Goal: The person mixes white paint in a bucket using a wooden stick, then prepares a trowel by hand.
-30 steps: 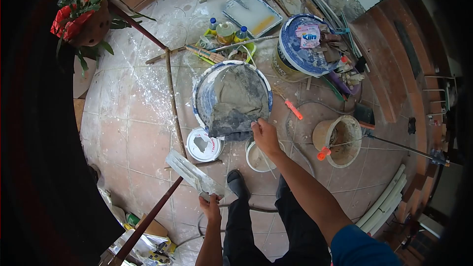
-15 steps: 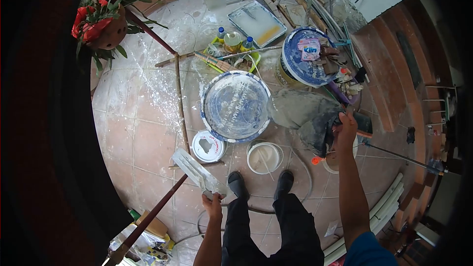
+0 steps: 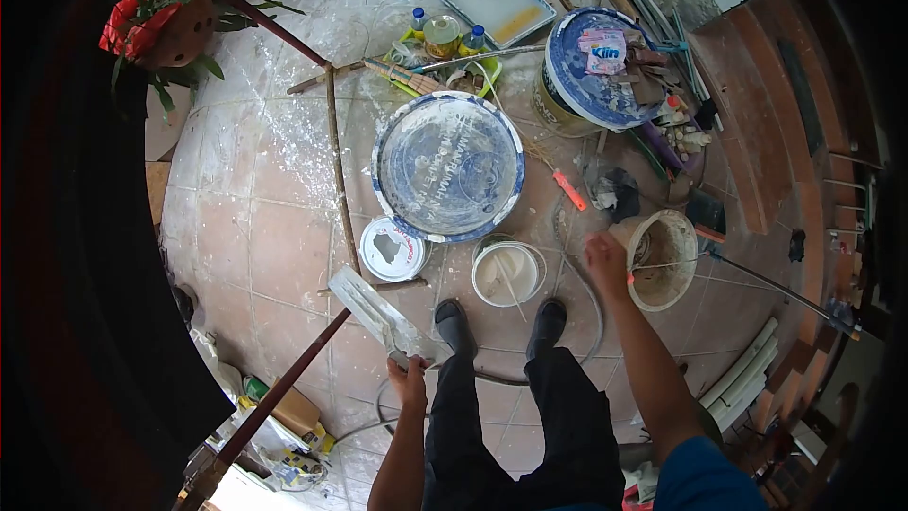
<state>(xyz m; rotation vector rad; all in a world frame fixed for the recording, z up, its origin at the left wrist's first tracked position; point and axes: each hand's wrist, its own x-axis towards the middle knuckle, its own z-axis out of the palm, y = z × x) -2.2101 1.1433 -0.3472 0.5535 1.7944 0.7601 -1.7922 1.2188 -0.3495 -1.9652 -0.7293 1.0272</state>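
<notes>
My left hand is closed on the handle of a steel plastering trowel, whose long, smeared blade points up and to the left. My right hand hovers beside a dirty cream bucket. Its fingers look curled but are blurred, and nothing plain shows in them. Above that hand, a crumpled dark and grey cloth lies on the floor, close to an orange-handled tool. Between my feet and the large blue lid stands a small white bucket of pale paste with a stick in it.
A white paint can stands left of the paste bucket. Behind are a paint tray, a yellow-green basket and a blue-lidded pail. Wooden poles and a hose cross the tiles. Brick steps rise at right.
The grey cloth has left my right hand, and a dark bundle now shows on the floor. That hand moved left, uncovering the cream bucket and orange-handled tool. The trowel stayed in my left hand.
</notes>
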